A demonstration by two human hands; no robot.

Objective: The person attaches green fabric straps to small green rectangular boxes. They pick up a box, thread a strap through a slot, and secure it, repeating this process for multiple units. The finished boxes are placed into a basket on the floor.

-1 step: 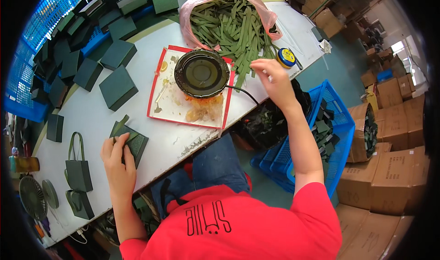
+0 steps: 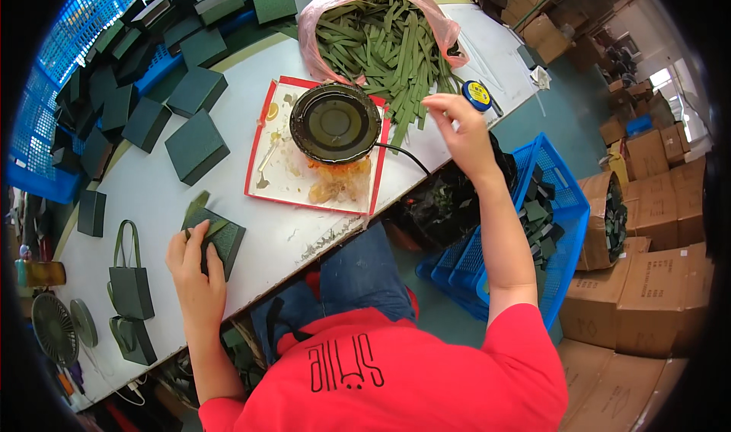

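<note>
My left hand (image 2: 196,260) is closed on a dark green box (image 2: 227,243) lying on the table, its fingers pressing on the top. A green strap (image 2: 197,204) lies over that box and sticks up past its far edge. My right hand (image 2: 463,133) is raised beside a heap of green straps (image 2: 403,59) that spills from a pink plastic bag (image 2: 308,32). Its fingers are curled toward the thumb; whether anything thin is between them I cannot make out. Between the hands, a round black pot (image 2: 335,123) of dark liquid stands on a stained, red-edged white tray (image 2: 255,169).
Several green boxes (image 2: 197,147) lie at the left before a blue crate (image 2: 46,89). Two strapped boxes (image 2: 131,291) stand near my left forearm. A blue-and-yellow round tin (image 2: 477,95) is by my right hand. A cable (image 2: 407,155) runs off the near table edge.
My right hand has moved slightly to the right, away from the strap heap. The strap end above the held box has shifted a little. My left hand has hardly moved.
</note>
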